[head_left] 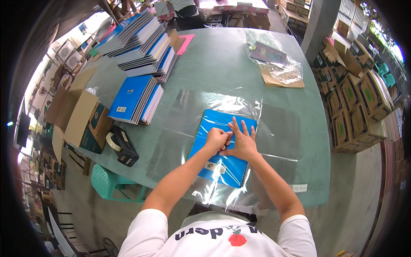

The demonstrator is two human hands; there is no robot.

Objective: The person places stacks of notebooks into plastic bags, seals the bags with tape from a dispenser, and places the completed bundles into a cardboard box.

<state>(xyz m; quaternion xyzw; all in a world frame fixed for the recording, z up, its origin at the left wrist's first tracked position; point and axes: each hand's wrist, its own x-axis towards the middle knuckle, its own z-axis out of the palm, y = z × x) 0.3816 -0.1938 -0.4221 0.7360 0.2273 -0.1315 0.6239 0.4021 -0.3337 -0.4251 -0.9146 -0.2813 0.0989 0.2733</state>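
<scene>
A blue spiral notebook [233, 171] lies slightly turned on the table in front of me, with shiny clear plastic film [212, 192] over it. On its upper middle my left hand [217, 140] is closed, fingers curled in; whatever they pinch is hidden. Right beside it, my right hand [243, 143] rests flat on the covered notebook, fingers spread and thumb toward the left hand. Wide clear plastic sheets [278, 141] spread out under and around the notebook, glinting with reflections.
Blue notebooks [130, 96] and a taller notebook stack [141, 47] stand at the left. Nearby are a black tape dispenser [122, 145] and an open carton [85, 120]. Crumpled plastic [289, 70] lies far right. A green stool [107, 182] and stacked cartons [355, 103] flank the table [312, 162].
</scene>
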